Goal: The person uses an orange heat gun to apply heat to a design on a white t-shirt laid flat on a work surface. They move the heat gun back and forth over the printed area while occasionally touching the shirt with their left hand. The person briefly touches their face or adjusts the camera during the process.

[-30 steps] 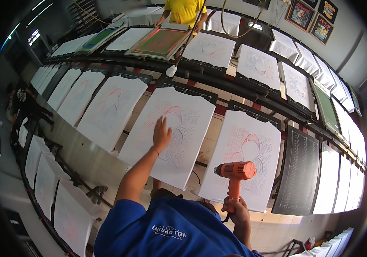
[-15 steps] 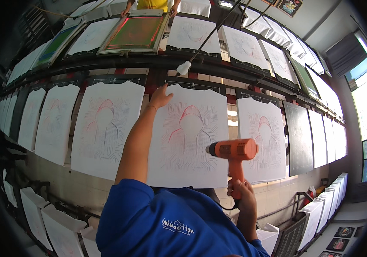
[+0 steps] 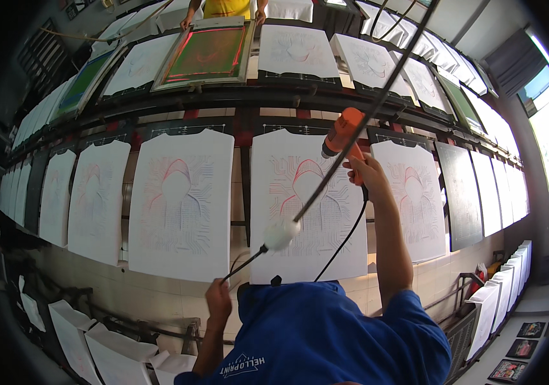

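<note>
Right hand (image 3: 365, 170): one, bare, fingers wrapped and clamped on the handle of a heat gun (image 3: 345, 133); forearm raised over the shirt to the right. Left hand (image 3: 219, 298): one, bare, held low beside the blue top (image 3: 332, 327), fingers closed on the lower end of a hanging cord (image 3: 377, 104); exact finger placement too small to tell. Heat gun: orange casing, dark nozzle directed down and to the left, located above the upper right part of the central shirt; contact with the cloth cannot be told. Power cord (image 3: 350, 234): black, descending from the handle in a curve across that shirt. Hanging cord: black, slanting in from the upper right, passing in front of the gun, bearing a white bundle (image 3: 281, 235) near its lower end. Central shirt (image 3: 304, 185): white, laid flat, neckline away from the wearer, printed with a hooded figure amid circuit-like lines, red above and left, bluish grey below and right, face area blank. Black board (image 3: 287, 123): under it, top edge exposed, white markings. Left neighbouring shirt (image 3: 175, 189): white, same design, apart from the central one. Framed screen (image 3: 205, 54): green with red margins, far row, held by a co-worker in yellow (image 3: 226, 9).
</note>
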Motion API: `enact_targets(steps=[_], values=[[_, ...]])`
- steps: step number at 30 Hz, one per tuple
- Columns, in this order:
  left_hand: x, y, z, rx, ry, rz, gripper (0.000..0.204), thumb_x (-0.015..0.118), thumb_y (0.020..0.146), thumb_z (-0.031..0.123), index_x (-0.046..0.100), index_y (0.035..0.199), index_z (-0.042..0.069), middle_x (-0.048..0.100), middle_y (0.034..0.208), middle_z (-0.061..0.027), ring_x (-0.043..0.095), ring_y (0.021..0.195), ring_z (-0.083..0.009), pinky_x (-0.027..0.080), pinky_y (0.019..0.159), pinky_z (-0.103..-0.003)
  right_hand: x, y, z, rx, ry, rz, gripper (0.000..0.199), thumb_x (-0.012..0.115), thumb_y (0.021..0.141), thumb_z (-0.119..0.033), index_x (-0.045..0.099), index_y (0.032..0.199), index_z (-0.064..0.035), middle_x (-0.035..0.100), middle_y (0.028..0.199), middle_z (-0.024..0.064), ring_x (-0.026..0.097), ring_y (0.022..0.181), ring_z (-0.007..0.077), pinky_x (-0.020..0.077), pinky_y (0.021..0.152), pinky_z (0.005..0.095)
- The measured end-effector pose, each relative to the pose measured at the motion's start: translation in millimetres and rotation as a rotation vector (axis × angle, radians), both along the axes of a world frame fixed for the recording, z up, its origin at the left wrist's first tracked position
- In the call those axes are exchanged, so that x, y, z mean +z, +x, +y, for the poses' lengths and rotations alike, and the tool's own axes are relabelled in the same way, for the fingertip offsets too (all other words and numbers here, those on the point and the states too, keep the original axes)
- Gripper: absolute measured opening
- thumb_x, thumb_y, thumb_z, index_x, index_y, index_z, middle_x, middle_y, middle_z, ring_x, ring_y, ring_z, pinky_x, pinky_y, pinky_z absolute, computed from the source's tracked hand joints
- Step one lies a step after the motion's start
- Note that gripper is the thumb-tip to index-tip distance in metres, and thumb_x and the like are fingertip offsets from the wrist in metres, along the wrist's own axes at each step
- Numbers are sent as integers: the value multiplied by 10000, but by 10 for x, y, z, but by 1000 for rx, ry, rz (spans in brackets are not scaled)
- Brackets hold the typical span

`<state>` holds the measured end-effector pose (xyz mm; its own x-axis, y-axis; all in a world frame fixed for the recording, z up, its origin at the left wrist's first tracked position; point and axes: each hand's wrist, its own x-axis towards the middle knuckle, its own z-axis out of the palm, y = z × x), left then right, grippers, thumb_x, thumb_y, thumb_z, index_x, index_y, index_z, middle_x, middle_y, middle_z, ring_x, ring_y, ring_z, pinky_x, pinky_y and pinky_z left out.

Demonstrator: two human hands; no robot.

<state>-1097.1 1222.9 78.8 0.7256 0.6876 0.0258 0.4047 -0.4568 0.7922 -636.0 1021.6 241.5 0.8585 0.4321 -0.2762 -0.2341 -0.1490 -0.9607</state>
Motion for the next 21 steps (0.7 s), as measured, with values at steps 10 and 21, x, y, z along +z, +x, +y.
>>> enact_targets(steps=[10,21], values=[[306,-927,2745,606,595,245,410,394,1072,296,588,1062,-65,634,964,-277,609,895,-444,472,771,-470,-207,207,181,80,-141,-28,425,618,954,-250,560,1237,61,625,904,87,544,637,88,486,569,241],[295,-802,3704,749,570,689,485,353,1068,393,637,1083,0,672,943,-211,653,858,-400,531,738,-494,-314,302,233,104,-158,13,417,606,963,-230,552,1239,78,648,935,101,531,635,78,472,572,236]])
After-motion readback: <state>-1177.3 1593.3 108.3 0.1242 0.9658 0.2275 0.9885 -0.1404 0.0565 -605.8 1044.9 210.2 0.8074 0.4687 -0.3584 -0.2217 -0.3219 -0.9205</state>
